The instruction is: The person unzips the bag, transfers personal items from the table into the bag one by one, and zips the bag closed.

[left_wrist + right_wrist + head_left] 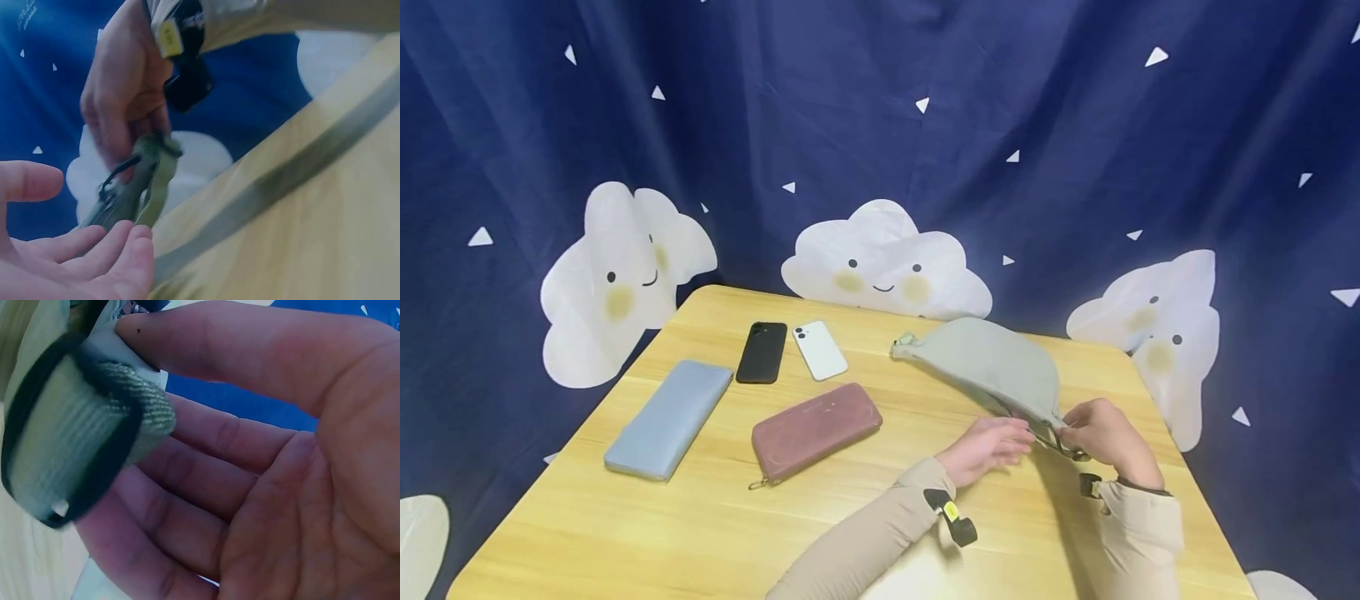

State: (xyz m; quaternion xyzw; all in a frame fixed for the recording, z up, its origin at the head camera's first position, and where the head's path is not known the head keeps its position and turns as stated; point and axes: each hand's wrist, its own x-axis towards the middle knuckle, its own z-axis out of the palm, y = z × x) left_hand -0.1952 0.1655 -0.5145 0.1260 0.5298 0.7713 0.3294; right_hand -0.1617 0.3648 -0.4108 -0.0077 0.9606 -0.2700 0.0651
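A grey-green belt bag [1000,358] stands tilted at the right side of the table, its near end lifted. My right hand [1105,433] pinches that near end between thumb and fingers, where the strap joins. In the right wrist view a webbing strap [56,444] with dark edging hangs across the fingers. My left hand [987,450] is just left of the same end, fingers extended and holding nothing. The left wrist view shows its fingers close beside the strap [164,187]; whether they touch it I cannot tell.
On the table's left half lie a light blue wallet [668,421], a mauve zip wallet [817,429], a black phone [762,353] and a white phone [822,352]. A dark blue curtain [865,125] with cloud prints hangs behind the wooden table [647,533].
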